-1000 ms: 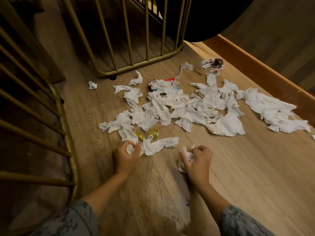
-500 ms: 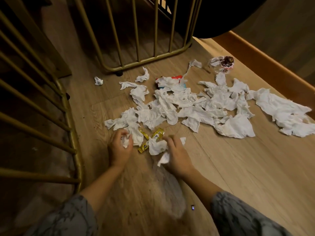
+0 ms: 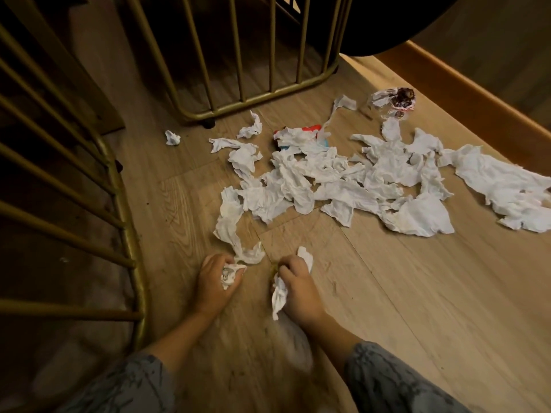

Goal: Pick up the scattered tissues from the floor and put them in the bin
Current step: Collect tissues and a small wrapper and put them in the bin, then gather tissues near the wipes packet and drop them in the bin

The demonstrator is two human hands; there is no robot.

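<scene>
Tissues, white and crumpled, lie scattered over the wood-plank floor in a broad heap just in front of the gold-barred rack. Left hand: fingers curled tight round a wadded tissue, knuckles low at the floor; a long twisted strip runs from beside the fist up into the heap. Right hand: fingers curled round another tissue, one end poking out above the knuckles, the other hanging below the palm. Both forearms bare, grey patterned sleeves at the near edge. One small scrap lies apart, left of the rack's foot. A red and blue packet peeks from under the heap near the rack. A crumpled wrapper with dark print sits right of the rack, near the wooden skirting.
</scene>
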